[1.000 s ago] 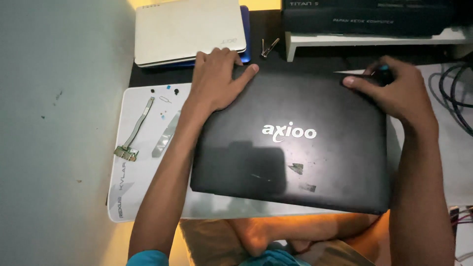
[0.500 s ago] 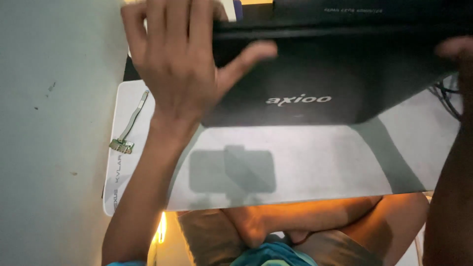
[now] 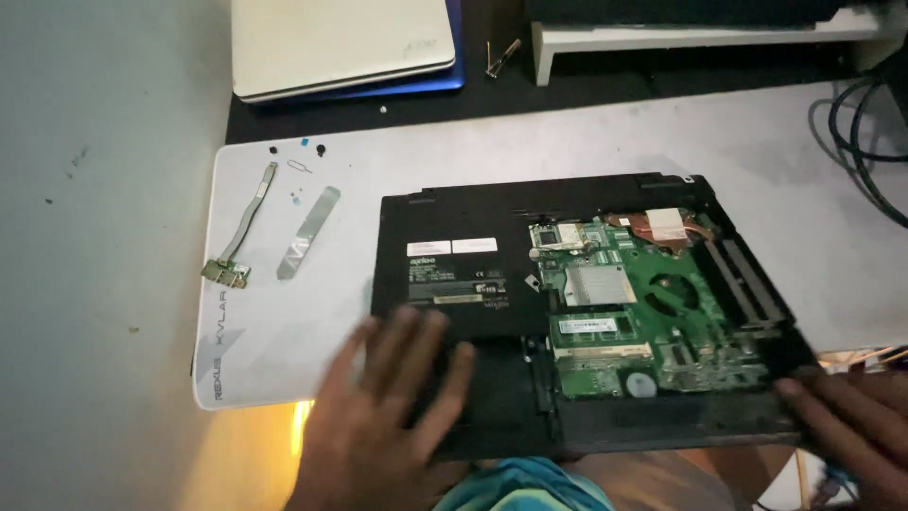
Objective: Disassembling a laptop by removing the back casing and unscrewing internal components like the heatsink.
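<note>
A black laptop lies bottom side up on a white work mat. Its cover is off on the right half, showing a green motherboard with a copper heat pipe and a memory module. My left hand is blurred, with fingers spread over the laptop's near left corner, holding nothing. My right hand is at the lower right, fingers on the laptop's near right corner.
On the mat left of the laptop lie a flat ribbon cable with a small board, a metal strip and a few tiny screws. Closed laptops are stacked at the back, beside a white stand. Black cables hang at right.
The laptop was lid up, then lifted and turned over; it now lies with its open underside up. Both hands have moved to its near edge.
</note>
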